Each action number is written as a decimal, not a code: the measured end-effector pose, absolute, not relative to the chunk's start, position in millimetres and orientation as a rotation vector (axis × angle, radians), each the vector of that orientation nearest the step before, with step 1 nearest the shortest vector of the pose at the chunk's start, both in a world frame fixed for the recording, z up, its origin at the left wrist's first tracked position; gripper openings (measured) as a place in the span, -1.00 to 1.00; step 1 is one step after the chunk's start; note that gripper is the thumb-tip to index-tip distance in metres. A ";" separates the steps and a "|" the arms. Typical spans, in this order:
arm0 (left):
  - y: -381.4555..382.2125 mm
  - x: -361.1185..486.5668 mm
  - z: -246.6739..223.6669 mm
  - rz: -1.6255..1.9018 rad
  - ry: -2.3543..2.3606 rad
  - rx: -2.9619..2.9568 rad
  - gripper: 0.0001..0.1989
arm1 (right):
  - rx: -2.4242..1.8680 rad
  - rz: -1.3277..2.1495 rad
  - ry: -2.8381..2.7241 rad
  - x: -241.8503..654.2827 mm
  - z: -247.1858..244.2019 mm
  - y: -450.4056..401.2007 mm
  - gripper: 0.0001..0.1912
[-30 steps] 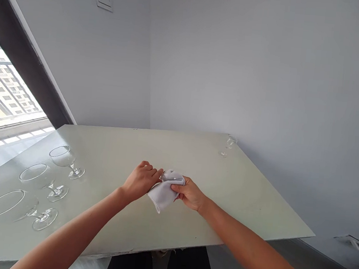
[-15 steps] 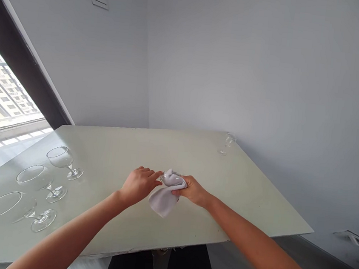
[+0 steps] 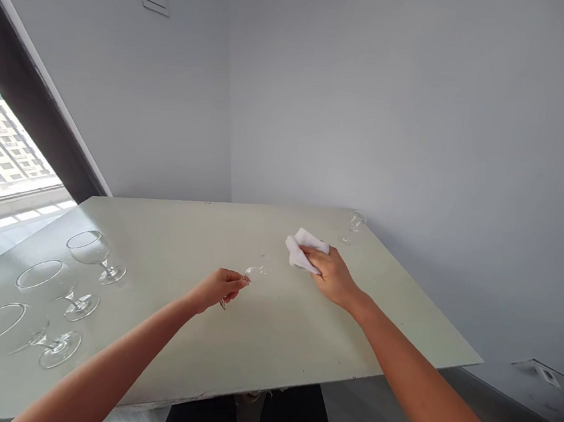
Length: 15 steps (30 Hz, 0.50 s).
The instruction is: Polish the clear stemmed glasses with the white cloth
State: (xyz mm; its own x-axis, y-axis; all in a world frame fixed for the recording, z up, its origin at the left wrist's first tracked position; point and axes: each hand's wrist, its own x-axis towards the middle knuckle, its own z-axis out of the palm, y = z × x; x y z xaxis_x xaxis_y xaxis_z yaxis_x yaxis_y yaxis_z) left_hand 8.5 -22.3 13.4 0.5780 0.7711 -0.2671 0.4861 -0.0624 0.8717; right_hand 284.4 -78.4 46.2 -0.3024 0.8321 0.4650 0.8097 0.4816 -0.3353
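Note:
My left hand (image 3: 222, 288) pinches the stem of a clear wine glass (image 3: 261, 272), tilted so that its bowl points right over the middle of the table. The bowl is hard to make out against the pale surface, and part of the foot shows below my fingers. To the right and a little farther back, my right hand (image 3: 332, 273) grips a folded white cloth (image 3: 303, 247). Cloth and glass are apart.
Three wine glasses stand in a row at the table's left: a far one (image 3: 89, 248), a middle one (image 3: 81, 306) and a near one (image 3: 60, 349). Another glass (image 3: 356, 223) stands at the far right corner of the pale table (image 3: 170, 360), close to the wall (image 3: 397, 116).
My right hand has drawn the cloth off the glass, moving right and away from me. My left hand has shifted its hold and now pinches the stem, with the bowl uncovered.

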 end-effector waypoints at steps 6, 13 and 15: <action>-36.0 31.7 14.9 0.318 1.247 2.208 -0.79 | -1.048 0.050 -2.399 219.5 32.8 -91.1 -0.59; -48.2 35.4 16.1 0.601 1.192 2.517 -0.74 | -1.250 0.893 -1.686 232.4 31.4 -50.3 -0.62; -49.0 37.7 15.1 0.628 1.225 2.371 -0.73 | -1.174 1.273 -1.350 238.7 31.8 -41.3 -0.58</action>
State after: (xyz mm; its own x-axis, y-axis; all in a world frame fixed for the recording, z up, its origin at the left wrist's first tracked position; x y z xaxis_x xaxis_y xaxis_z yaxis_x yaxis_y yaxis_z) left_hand 37.7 -49.0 15.1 0.5157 0.8314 0.2068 0.6531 -0.5377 0.5333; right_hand 238.7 -41.3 31.8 -0.1317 0.9913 0.0073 0.0510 0.0141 -0.9986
